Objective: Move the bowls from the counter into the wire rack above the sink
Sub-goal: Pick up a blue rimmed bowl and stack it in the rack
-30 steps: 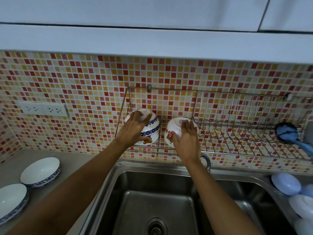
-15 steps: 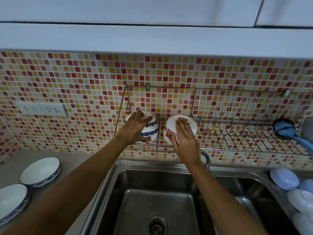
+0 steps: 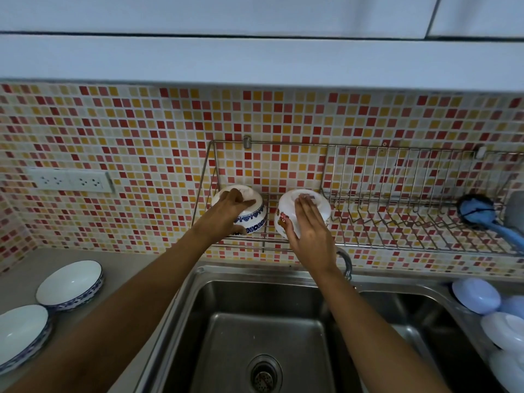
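Two upturned bowls are set side by side at the left end of the wire rack (image 3: pixel 397 222), which is mounted on the tiled wall (image 3: pixel 141 131) behind the sink (image 3: pixel 263 321). The left bowl (image 3: pixel 252 215) is covered by the left hand (image 3: pixel 226 215); the right bowl (image 3: pixel 286 214), close beside it, is touched by the right hand (image 3: pixel 310 234). A brush (image 3: pixel 482 214) is lodged at the rack's right end. Two shallow bowls (image 3: pixel 69 283) are placed on the counter (image 3: pixel 25 265), left of the sink. A socket strip (image 3: pixel 69 180) is fixed on the wall above them. Lids (image 3: pixel 476 295) are stacked at the sink's right edge.
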The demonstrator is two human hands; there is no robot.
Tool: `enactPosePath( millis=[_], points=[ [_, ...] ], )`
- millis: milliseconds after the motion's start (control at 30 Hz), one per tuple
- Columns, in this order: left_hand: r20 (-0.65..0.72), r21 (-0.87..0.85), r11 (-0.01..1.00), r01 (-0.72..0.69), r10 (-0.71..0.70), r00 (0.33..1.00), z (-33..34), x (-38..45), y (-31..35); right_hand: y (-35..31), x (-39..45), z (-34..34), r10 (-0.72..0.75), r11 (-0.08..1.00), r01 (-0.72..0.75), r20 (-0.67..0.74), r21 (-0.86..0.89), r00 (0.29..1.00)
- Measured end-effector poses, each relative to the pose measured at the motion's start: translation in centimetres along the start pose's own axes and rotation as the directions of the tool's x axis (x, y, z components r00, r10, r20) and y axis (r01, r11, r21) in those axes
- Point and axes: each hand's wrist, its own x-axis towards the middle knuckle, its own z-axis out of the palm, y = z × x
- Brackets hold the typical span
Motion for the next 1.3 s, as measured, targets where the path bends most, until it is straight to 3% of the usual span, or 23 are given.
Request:
enactPosePath(
  millis=[133, 267, 333, 533, 733, 867, 1000, 1167, 1300],
  points=[
    [-0.027, -0.103, 0.993, 0.054, -0.057, 0.998, -0.4, -0.9, 0.3, 0.0, -0.3, -0.1, -0.027, 0.999, 0.027, 0.003, 0.044, 1.0],
    [-0.272, -0.088, 0.995, 0.053, -0.075, 0.959, -0.1, -3.3, 1.6, 0.1, -1.2, -0.6, -0.031, 0.992, 0.033, -0.014, 0.119, 0.999],
    [-0.325, -0.047, 0.998, 0.029, -0.042, 0.945, 0.8, -4.7, 2.5, 0.3, -2.0, -0.8, -0.047, 0.992, 0.047, -0.007, 0.117, 0.999],
    [-0.265, -0.026, 0.994, 0.108, -0.11, 0.958, 2.2, -6.3, 2.4, 1.3, -4.4, -0.3, -0.14, 0.99, 0.141, 0.117, -0.004, 0.983],
    [-0.334, 0.035, 0.999, 0.005, 0.007, 0.942, 3.2, -7.8, 2.6, 0.9, -4.6, -0.5, -0.101, 0.994, 0.104, 0.096, -0.02, 0.99],
    [-0.333, -0.003, 0.999, 0.043, -0.042, 0.942, 3.4, -8.0, 2.6, 0.6, -4.7, -0.6, -0.064, 0.997, 0.068, 0.114, -0.033, 0.991],
    [-0.222, 0.03, 0.994, 0.104, -0.095, 0.97, 3.9, -8.5, 2.7, -0.4, -5.1, -0.9, 0.002, 0.999, 0.002, 0.121, -0.036, 0.993],
    [-0.137, 0.069, 0.989, 0.131, -0.121, 0.983, 5.0, -10.0, 2.6, -3.1, -6.7, -0.9, 0.186, 0.982, -0.178, 0.223, -0.055, 0.957],
    [-0.122, 0.014, 0.984, 0.179, -0.176, 0.977, 5.1, -12.6, 2.1, -5.4, -9.4, -0.2, 0.169, 0.984, -0.177, 0.313, -0.006, 0.935]
  ],
)
